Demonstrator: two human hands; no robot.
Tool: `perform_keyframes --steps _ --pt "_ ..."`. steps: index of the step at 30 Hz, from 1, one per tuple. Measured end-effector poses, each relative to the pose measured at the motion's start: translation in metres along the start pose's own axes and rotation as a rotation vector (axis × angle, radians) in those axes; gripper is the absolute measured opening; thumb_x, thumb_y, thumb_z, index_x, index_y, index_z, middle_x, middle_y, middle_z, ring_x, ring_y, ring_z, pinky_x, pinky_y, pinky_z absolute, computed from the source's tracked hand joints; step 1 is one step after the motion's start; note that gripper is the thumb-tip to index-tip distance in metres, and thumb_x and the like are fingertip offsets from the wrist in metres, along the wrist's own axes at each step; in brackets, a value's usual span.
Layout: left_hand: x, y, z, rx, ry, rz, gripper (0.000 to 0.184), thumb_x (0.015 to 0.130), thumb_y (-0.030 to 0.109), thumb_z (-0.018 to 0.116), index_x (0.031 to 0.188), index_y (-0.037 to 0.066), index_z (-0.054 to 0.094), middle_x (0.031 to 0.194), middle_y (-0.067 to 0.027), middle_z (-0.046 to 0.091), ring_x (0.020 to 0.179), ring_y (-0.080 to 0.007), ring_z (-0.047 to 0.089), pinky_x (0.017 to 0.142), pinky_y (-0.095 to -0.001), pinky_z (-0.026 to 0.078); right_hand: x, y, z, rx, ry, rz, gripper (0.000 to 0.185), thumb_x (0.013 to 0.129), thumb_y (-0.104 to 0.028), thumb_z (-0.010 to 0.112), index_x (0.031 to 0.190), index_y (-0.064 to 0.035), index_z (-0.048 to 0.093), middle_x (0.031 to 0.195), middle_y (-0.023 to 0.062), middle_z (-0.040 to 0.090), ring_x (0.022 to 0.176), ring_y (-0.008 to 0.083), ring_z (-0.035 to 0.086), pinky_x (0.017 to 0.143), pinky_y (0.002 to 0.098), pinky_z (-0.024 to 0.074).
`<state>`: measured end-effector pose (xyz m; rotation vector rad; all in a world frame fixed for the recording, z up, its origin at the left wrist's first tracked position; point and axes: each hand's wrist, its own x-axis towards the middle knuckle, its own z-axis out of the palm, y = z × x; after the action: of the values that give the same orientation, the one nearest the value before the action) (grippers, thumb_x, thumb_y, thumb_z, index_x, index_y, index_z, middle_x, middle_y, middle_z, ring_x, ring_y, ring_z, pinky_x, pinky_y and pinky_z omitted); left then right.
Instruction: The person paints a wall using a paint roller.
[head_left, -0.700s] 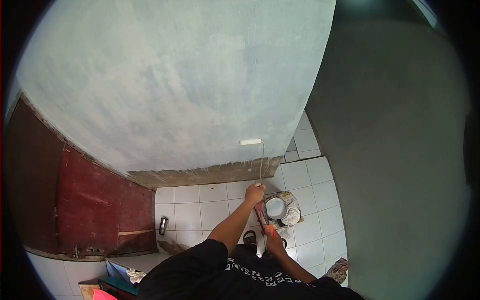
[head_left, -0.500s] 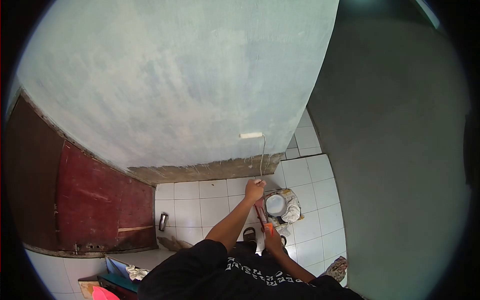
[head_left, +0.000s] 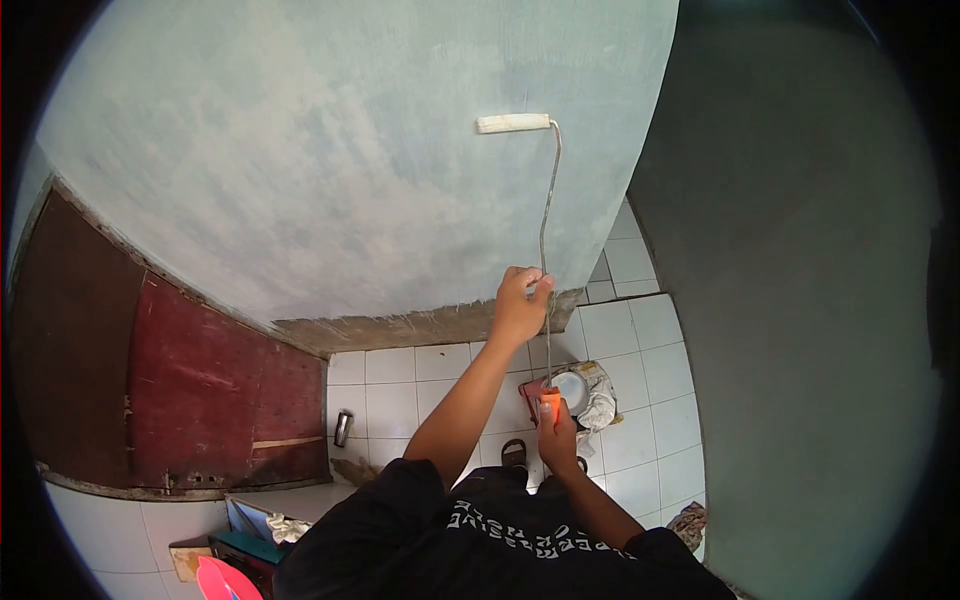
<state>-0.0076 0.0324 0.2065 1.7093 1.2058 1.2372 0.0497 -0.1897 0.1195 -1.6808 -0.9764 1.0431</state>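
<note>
1. Paint roller [head_left: 543, 235] reached from the right hand [head_left: 557, 435] past the left hand [head_left: 522, 305], its sleeve [head_left: 513, 123] lying crosswise, seemingly against the wall [head_left: 350, 180] beyond both hands.
2. The left hand's fingers were curled in a pinch on the metal rod [head_left: 551, 190], probably to steady and guide that long, thin shank.
3. The right hand was clamped around the orange handle [head_left: 551, 400], nearer the body; the wide spacing between the two grips likely gave leverage.
4. A white container [head_left: 572, 390] sat on the floor tiles [head_left: 390, 405] just beyond the right hand and to its right, perhaps for easy reach. A crumpled, stained cloth [head_left: 600, 402] lay beside it.
5. The sleeve was a pale, slim cylinder; the rod bent sharply near its end. The handle looked like smooth plastic.
6. The wall was chalky and mottled pale blue-grey, ending in ragged drips above a rough brown strip [head_left: 430, 325] left of the left hand.
</note>
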Motion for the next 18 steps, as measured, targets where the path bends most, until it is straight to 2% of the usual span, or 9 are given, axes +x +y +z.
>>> perform_keyframes --steps 2,6,8,9,11,12,14,16,18 --pt "0.003 -0.004 0.0 0.018 -0.008 -0.03 0.03 0.093 0.028 0.07 0.103 -0.001 0.068 0.1 -0.0155 0.064 0.095 -0.0278 0.063 0.087 -0.0356 0.049 0.002 -0.007 0.003 0.003 0.037 -0.032 0.037 0.103 -0.031 0.051 0.122 0.0007 0.056 0.091 0.0212 0.066 0.084 0.0364 0.066 0.077 0.0425 0.0506" --pt "-0.01 -0.014 0.004 0.065 0.011 -0.023 0.03 0.093 0.027 0.069 0.1 -0.001 0.068 0.097 -0.0153 0.064 0.09 -0.0272 0.063 0.084 -0.0356 0.049 -0.003 0.01 0.006 -0.032 0.089 -0.136 0.037 0.104 -0.031 0.05 0.121 0.0008 0.057 0.091 0.0213 0.067 0.085 0.0377 0.067 0.076 0.0451 0.0502" --pt "-0.018 -0.016 0.004 0.092 -0.068 -0.143 0.029 0.093 0.028 0.067 0.101 0.0 0.069 0.098 -0.0187 0.063 0.092 -0.032 0.062 0.082 -0.0402 0.048 -0.01 0.018 0.001 -0.096 0.083 -0.133 0.035 0.106 -0.03 0.046 0.118 0.0008 0.058 0.087 0.0157 0.065 0.08 0.0268 0.063 0.074 0.0388 0.049" --pt "-0.022 -0.023 0.007 0.084 -0.065 -0.14 0.029 0.093 0.028 0.067 0.101 0.0 0.069 0.098 -0.0187 0.063 0.092 -0.032 0.062 0.082 -0.0402 0.048 -0.014 0.018 -0.002 -0.111 0.069 -0.104 0.037 0.105 -0.031 0.047 0.119 0.0011 0.058 0.09 0.0181 0.066 0.085 0.0312 0.065 0.077 0.0405 0.049" --pt "-0.034 -0.042 0.016 0.203 -0.049 -0.08 0.027 0.094 0.03 0.066 0.096 0.003 0.068 0.085 -0.015 0.061 0.08 -0.0295 0.06 0.073 -0.0398 0.047 -0.022 0.026 -0.003 -0.103 0.094 -0.143 0.037 0.105 -0.032 0.047 0.118 0.001 0.058 0.091 0.019 0.066 0.086 0.0325 0.065 0.077 0.0415 0.0489" --pt "-0.033 -0.044 0.017 0.203 -0.058 -0.071 0.027 0.094 0.03 0.066 0.096 0.003 0.068 0.085 -0.015 0.061 0.08 -0.0295 0.06 0.073 -0.0398 0.047 -0.024 0.028 -0.002 -0.087 0.117 -0.176 0.038 0.105 -0.034 0.048 0.117 0.001 0.058 0.091 0.0199 0.066 0.087 0.0338 0.066 0.078 0.0425 0.0489" --pt "-0.039 -0.054 0.014 0.103 -0.203 -0.295 0.03 0.093 0.032 0.066 0.089 0.002 0.065 0.071 -0.0114 0.056 0.069 -0.0253 0.054 0.067 -0.0378 0.045 -0.029 0.038 -0.002 -0.101 0.103 -0.141 0.039 0.105 -0.036 0.048 0.116 0.0003 0.058 0.092 0.0215 0.066 0.088 0.0361 0.066 0.079 0.0433 0.0492" --pt "-0.045 -0.071 0.014 0.083 -0.227 -0.311 0.031 0.094 0.031 0.066 0.087 0.002 0.063 0.068 -0.0094 0.055 0.066 -0.0228 0.05 0.065 -0.0369 0.044 -0.034 0.029 -0.01 -0.123 -0.005 0.037 0.037 0.104 -0.028 0.051 0.123 0.0028 0.057 0.107 0.0288 0.065 0.103 0.0454 0.062 0.09 0.0475 0.0479" --pt "-0.046 -0.082 0.018 0.059 -0.246 -0.317 0.032 0.094 0.031 0.067 0.085 0.001 0.061 0.065 -0.0074 0.054 0.063 -0.0203 0.047 0.063 -0.0359 0.043 -0.035 0.038 -0.01 -0.145 0.004 -0.008 0.038 0.103 -0.029 0.051 0.124 0.0027 0.057 0.107 0.0295 0.065 0.103 0.0464 0.062 0.09 0.0483 0.0485"
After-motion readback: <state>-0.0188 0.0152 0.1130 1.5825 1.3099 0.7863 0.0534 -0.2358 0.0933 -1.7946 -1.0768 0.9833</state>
